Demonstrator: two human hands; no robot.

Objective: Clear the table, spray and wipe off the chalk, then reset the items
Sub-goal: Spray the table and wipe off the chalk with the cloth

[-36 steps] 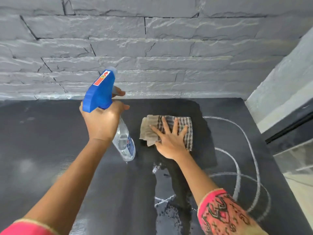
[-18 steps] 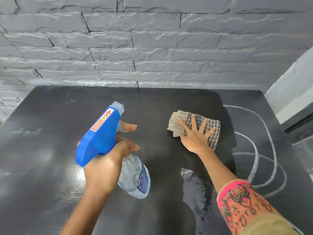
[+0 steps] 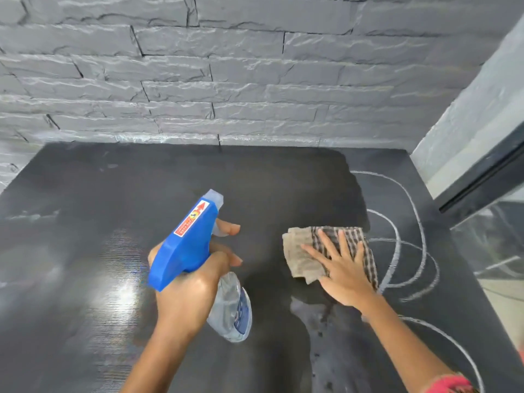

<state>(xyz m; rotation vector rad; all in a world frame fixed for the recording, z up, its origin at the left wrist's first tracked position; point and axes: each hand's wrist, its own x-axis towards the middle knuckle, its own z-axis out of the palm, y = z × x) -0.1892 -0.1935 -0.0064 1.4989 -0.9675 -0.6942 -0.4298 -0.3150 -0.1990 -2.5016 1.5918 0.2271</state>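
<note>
— Since half a second ago our right hand [image 3: 341, 269] has dragged the folded beige-and-brown checked cloth [image 3: 303, 255] toward the near right, up to the edge of the looping white chalk lines [image 3: 397, 245]; our left hand [image 3: 187, 290] has barely shifted.

— Which step are we in?

— We'd judge the wiping. The matte black worktop [image 3: 85, 251] carries nothing but cloth and hands (so clearing looks done), and its middle is dark and wiped, with wet patches nearer to us.

— And the hands?

— Our right lies flat, fingers spread, pressing the cloth down. Our left is wrapped round the neck of the clear plastic spray bottle with the blue trigger head [image 3: 190, 245], one finger curled over the trigger, nozzle aimed away toward the grey stone wall [image 3: 255, 80].

— Next?

— Chalk remains on the right side, touching the cloth's far edge. We'd probably sweep rightward over those loops, perhaps with a fresh spray first.
</note>
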